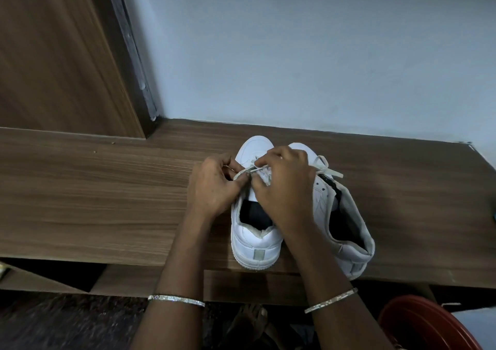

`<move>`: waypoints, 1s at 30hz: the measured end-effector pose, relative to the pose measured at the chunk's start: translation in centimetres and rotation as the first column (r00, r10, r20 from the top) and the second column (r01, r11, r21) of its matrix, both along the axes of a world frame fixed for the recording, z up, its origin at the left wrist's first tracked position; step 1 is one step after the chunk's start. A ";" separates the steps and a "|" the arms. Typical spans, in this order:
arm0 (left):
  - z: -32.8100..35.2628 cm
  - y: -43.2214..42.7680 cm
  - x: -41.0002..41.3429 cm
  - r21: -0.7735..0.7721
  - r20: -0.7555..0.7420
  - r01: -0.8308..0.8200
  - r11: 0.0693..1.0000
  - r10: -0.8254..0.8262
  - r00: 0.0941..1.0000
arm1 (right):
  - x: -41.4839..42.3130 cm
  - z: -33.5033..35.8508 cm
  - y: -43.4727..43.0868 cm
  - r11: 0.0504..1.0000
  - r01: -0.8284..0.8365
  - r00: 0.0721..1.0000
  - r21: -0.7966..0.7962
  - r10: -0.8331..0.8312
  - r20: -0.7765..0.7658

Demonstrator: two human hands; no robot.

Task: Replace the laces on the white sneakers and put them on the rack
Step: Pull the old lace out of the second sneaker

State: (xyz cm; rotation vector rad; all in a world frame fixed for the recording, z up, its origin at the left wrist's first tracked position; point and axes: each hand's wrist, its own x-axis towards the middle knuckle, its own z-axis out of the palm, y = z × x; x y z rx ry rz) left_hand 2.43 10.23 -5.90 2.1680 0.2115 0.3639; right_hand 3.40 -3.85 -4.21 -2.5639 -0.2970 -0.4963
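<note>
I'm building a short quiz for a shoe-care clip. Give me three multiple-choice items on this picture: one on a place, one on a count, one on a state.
1. Where do the white sneakers stand?
A. on the floor
B. on the wooden top
C. inside a tub

2. How many bangles show on the wrists?
A. none
B. one
C. two

3. What are the left hand and right hand doing?
A. both pinching a lace
B. lying flat on the wood
C. lifting a sneaker

Answers:
1 B, both sit on the wood grain.
2 C, one circles each wrist.
3 A, fingers of both curl onto the lace above one sneaker.
</note>
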 end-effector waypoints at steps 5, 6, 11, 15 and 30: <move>0.1 0.1 0.0 0.002 -0.009 -0.012 1.000 0.012 1.000 | 0.0 -0.9 0.3 0.990 0.082 0.994 -0.113 -0.073 0.081; 0.1 0.0 0.0 -0.003 -0.009 -0.010 1.000 0.010 1.000 | 0.0 -0.8 0.3 0.992 0.096 0.992 -0.080 -0.088 0.096; 0.1 0.1 0.0 -0.029 -0.026 -0.007 1.000 0.006 1.000 | 0.2 0.4 -0.6 0.967 0.141 0.984 0.214 -0.161 0.080; 0.0 0.1 0.1 -0.059 -0.028 -0.006 0.998 0.004 1.000 | 1.0 1.3 -3.3 0.888 0.270 0.945 0.372 -0.319 0.076; 0.0 0.1 0.0 -0.047 -0.019 0.005 0.999 -0.006 1.000 | 0.2 0.5 -0.3 0.999 -0.003 0.998 -0.043 0.000 -0.056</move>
